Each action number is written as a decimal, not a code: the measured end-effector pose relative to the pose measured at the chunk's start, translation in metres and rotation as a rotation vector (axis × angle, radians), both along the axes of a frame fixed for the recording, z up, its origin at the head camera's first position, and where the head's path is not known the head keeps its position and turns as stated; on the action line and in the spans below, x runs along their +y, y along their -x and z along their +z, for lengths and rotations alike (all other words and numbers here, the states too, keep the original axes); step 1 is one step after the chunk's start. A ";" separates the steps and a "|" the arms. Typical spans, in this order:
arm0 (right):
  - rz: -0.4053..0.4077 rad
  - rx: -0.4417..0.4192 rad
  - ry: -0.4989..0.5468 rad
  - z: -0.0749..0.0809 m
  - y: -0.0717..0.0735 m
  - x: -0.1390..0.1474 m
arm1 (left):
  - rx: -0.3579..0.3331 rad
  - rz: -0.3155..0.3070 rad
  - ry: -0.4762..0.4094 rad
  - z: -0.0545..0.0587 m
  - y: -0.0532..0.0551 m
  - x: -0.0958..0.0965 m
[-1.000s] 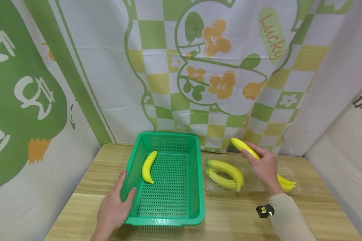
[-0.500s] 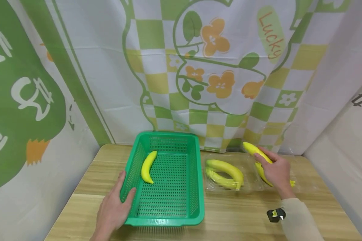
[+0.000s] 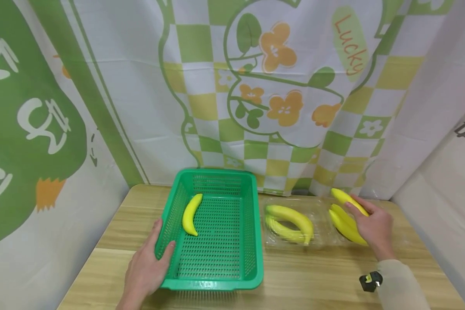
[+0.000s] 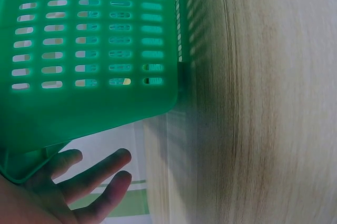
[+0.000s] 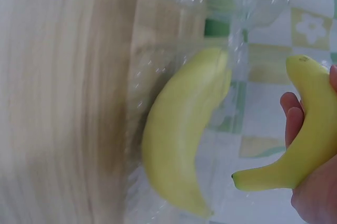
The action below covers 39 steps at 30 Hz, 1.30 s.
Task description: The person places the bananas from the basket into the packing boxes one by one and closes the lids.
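Note:
My right hand (image 3: 375, 226) grips a yellow banana (image 3: 345, 199) at the right of the table. In the right wrist view, fingers and palm wrap this banana (image 5: 316, 124), its green-tipped stem end sticking out. Close below it, bananas (image 3: 345, 224) lie in a clear plastic box (image 5: 138, 79). The left hand (image 3: 147, 265) holds the left rim of a green perforated basket (image 3: 258, 258), thumb over the rim and fingers along the outside. Those fingers (image 4: 102, 174) show apart beneath the rim in the left wrist view. One banana (image 3: 191, 214) lies in the basket.
Another clear plastic box (image 3: 321, 239) holding bananas (image 3: 290, 217) sits between the basket and my right hand. A patterned cloth (image 3: 201, 125) hangs behind the wooden table (image 3: 294, 275). A small black device (image 3: 370, 281) is by the right wrist.
My right hand has moved right and slightly down with its banana, coming over the right-hand box and showing more of the bananas there. The left hand and basket have stayed put.

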State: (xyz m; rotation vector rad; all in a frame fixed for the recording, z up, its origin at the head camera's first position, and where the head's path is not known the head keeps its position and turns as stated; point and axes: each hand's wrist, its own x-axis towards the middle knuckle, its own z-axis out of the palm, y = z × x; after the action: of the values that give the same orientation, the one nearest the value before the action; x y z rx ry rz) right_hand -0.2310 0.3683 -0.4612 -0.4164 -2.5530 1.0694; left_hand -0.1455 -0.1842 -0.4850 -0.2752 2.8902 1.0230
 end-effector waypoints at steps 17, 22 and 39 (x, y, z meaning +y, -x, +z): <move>0.010 -0.024 -0.098 -0.023 -0.004 0.023 | -0.005 -0.002 -0.004 -0.001 0.000 0.001; 0.013 -0.034 -0.126 -0.030 -0.003 0.026 | -0.001 -0.003 -0.014 -0.002 0.001 0.001; 0.032 -0.165 -0.059 -0.040 0.001 0.033 | 0.024 0.005 -0.013 0.000 0.000 0.001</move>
State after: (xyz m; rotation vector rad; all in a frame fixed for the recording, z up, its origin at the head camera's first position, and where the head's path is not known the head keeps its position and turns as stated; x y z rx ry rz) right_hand -0.2318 0.4015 -0.5014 -0.4683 -2.7369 1.0057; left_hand -0.1452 -0.1837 -0.4851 -0.2716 2.9050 1.0522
